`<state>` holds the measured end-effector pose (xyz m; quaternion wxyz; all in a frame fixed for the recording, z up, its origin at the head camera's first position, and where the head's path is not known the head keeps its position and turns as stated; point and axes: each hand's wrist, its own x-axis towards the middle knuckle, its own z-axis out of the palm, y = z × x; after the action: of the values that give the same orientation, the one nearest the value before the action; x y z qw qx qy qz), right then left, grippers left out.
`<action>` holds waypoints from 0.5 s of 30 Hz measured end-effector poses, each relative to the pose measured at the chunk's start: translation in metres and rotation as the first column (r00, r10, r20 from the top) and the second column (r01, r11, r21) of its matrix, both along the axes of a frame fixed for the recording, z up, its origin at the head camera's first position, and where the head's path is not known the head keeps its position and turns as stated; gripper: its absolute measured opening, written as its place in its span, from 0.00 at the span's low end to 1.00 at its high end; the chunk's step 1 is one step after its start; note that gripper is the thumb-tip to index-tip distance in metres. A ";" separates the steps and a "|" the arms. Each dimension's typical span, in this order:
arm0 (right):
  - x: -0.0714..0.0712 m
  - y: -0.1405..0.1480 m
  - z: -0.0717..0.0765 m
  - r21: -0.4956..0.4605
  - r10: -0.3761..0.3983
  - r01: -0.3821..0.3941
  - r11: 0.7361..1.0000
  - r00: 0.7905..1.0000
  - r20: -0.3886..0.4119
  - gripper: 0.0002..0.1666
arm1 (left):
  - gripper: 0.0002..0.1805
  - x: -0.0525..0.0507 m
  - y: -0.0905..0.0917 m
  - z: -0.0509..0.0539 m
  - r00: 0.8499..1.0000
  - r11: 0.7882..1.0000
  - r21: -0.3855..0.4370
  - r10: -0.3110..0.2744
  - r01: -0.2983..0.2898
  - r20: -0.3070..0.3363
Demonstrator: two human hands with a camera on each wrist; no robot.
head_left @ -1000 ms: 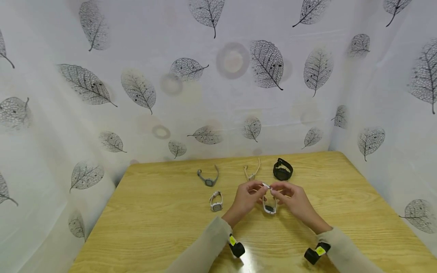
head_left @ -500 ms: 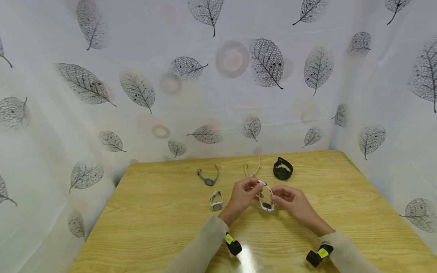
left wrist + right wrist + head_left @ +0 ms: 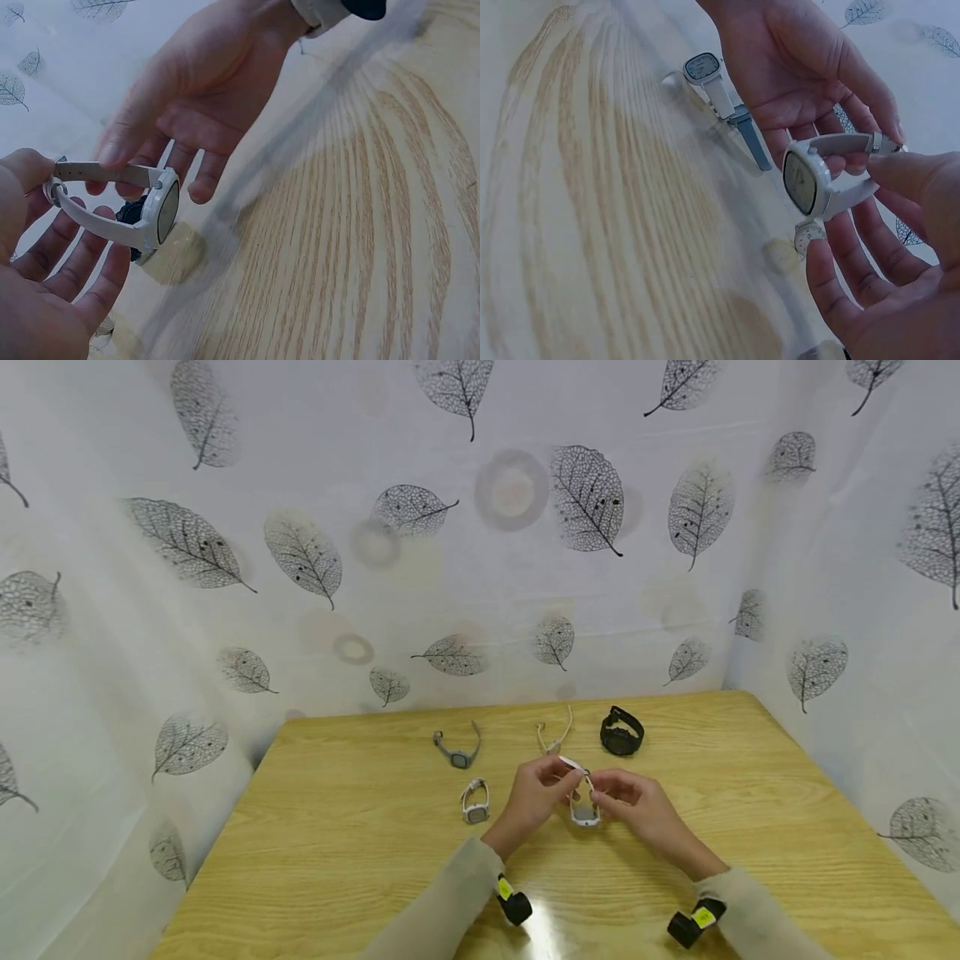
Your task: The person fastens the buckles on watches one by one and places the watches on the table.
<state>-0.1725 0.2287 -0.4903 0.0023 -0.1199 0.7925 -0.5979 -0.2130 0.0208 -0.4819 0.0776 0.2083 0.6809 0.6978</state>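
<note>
Above the table, a white watch (image 3: 586, 821) with a square face hangs between the two hands, its strap looped through its buckle. My left hand (image 3: 533, 795) pinches the strap near the buckle, between thumb and index finger. The thumb and fingers of my right hand (image 3: 637, 803) pinch the other side of the strap. In the left wrist view the watch (image 3: 161, 214) has its face turned right, with the right hand (image 3: 210, 82) beyond it. The right wrist view shows the watch (image 3: 802, 182) with the left hand (image 3: 795, 67) behind it.
On the wooden table (image 3: 337, 860) lie a grey watch (image 3: 460, 760), another white watch (image 3: 476, 813), a pale thin-strapped watch (image 3: 553, 747) behind the left hand, and a black watch (image 3: 621, 740) behind the right. A leaf-print curtain (image 3: 450, 585) stands behind.
Both hands have shifted slightly left with the watch since a second ago. The strap end by the left fingers now points further up and left.
</note>
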 end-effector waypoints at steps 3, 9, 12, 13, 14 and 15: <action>0.002 0.001 -0.001 -0.003 0.020 -0.020 1.000 1.000 0.012 0.22 | 0.09 -0.001 -0.001 0.000 1.000 1.000 0.005 0.007 -0.007 0.001; 0.002 0.001 -0.002 -0.012 0.026 -0.026 1.000 1.000 0.001 0.21 | 0.08 0.001 -0.001 0.001 1.000 1.000 -0.001 0.012 -0.012 0.005; 0.001 0.000 -0.003 -0.008 0.015 -0.015 1.000 1.000 0.003 0.20 | 0.08 0.002 0.000 -0.001 1.000 1.000 -0.014 0.013 -0.013 0.007; 0.001 0.000 -0.003 -0.005 0.011 -0.011 1.000 1.000 0.003 0.19 | 0.08 0.002 0.000 -0.001 1.000 1.000 -0.018 0.016 -0.016 0.009; 0.001 0.000 -0.003 0.000 0.008 -0.008 1.000 1.000 0.000 0.19 | 0.08 0.002 0.001 -0.002 1.000 1.000 -0.021 0.018 -0.018 0.015; 0.001 -0.001 -0.003 0.003 0.005 -0.005 1.000 1.000 -0.002 0.18 | 0.09 0.003 0.001 -0.002 1.000 1.000 -0.021 0.021 -0.020 0.021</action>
<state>-0.1717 0.2280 -0.4931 0.0030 -0.1224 0.7932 -0.5965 -0.2104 0.0222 -0.4840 0.0798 0.1930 0.6895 0.6936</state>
